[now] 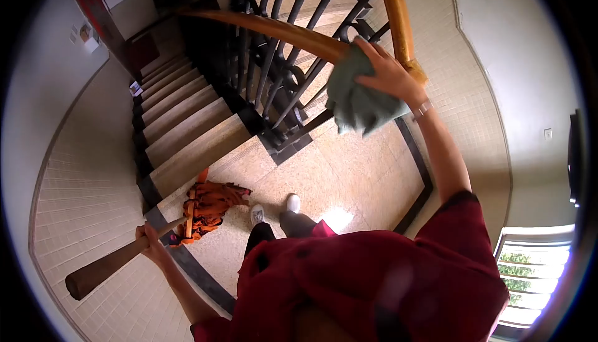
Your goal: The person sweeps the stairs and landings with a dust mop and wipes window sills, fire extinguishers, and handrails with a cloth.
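My left hand (pixel 151 243) is wrapped round the wooden handle (pixel 109 268) of a mop. Its orange cloth head (pixel 215 208) rests on the landing floor, left of my shoes. Up at the right, my right hand (pixel 393 75) presses a grey-green cloth (pixel 358 96) over the bend of the wooden handrail (pixel 293 33). The thumb and fingers spread across the top of the cloth, which hangs in folds below the rail. The stretch of rail under it is hidden.
Black metal balusters (pixel 274 61) stand below the handrail. A flight of stairs (pixel 187 118) goes down at the left, beside a tiled wall (pixel 87 161). My white shoes (pixel 293 203) are on the speckled landing (pixel 330 167). A slatted window (pixel 536 273) is at the lower right.
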`<state>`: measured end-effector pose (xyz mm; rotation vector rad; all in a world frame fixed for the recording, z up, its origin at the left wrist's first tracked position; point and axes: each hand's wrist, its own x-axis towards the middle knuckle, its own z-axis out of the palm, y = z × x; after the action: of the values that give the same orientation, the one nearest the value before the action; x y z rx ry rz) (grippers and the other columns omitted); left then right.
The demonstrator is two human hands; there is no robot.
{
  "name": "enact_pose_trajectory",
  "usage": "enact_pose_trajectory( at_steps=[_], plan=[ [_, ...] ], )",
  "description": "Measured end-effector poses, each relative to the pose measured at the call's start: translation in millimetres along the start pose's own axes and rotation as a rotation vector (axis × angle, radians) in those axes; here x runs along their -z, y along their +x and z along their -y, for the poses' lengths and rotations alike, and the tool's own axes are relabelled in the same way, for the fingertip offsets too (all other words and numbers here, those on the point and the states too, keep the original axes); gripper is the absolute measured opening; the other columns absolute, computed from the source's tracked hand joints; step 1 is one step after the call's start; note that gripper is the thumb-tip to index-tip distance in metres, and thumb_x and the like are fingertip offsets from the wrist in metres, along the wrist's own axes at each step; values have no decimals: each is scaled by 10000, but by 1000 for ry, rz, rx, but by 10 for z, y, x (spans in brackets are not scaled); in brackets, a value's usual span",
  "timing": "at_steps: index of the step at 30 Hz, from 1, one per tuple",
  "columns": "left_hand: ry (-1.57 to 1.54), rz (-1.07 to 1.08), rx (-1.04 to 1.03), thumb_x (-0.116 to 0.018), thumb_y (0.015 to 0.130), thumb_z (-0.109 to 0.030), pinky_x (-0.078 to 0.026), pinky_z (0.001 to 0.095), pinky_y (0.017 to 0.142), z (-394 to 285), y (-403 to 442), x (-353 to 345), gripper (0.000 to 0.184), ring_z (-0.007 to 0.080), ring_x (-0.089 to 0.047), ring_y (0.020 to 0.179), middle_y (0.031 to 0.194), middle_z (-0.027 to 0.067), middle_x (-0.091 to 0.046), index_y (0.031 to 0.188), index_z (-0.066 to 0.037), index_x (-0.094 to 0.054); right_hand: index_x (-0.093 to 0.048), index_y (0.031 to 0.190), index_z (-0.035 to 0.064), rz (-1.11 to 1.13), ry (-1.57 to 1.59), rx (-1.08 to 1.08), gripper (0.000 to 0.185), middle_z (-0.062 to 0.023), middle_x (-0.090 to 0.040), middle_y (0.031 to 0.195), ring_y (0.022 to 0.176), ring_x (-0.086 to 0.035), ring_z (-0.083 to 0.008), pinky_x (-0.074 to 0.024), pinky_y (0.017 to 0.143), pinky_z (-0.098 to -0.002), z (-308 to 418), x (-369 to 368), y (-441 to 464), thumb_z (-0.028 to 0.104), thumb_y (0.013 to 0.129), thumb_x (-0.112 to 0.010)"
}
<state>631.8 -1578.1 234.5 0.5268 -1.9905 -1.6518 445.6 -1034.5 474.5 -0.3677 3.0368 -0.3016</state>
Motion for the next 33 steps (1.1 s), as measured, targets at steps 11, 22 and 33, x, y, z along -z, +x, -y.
enact_pose_trajectory(
  at_steps=[11, 22, 33],
  plan=[
    [60, 33, 1, -576, 869, -181, -289, 229, 519, -64, -412, 25, 275, 64, -343, 613, 642, -30, -373, 673, -46, -436, -374, 1296, 91, 100, -409, -10, 684, -216, -505, 1170, 1126, -456, -366, -394, 939, -394, -64, -297, 623, 330, 722, -660],
    [54, 69, 34, -536, 893, -155, -274, 230, 511, -162, -472, 22, 319, 61, -307, 591, 615, -33, -343, 633, -49, -384, -505, 1122, 71, -129, -652, -36, 428, -152, -610, 730, 742, -609, -332, -496, 654, -383, 317, -72, -160, 263, 765, -644],
    [81, 60, -86, -550, 879, -169, -284, 245, 496, -107, -581, -85, 297, 79, -323, 581, 616, -26, -352, 656, -36, -407, -466, 1220, 65, 90, -434, -251, 497, -165, -545, 1131, 1024, -529, -351, -453, 824, -491, -261, -1078, 1666, 305, 792, -542]
  ],
)
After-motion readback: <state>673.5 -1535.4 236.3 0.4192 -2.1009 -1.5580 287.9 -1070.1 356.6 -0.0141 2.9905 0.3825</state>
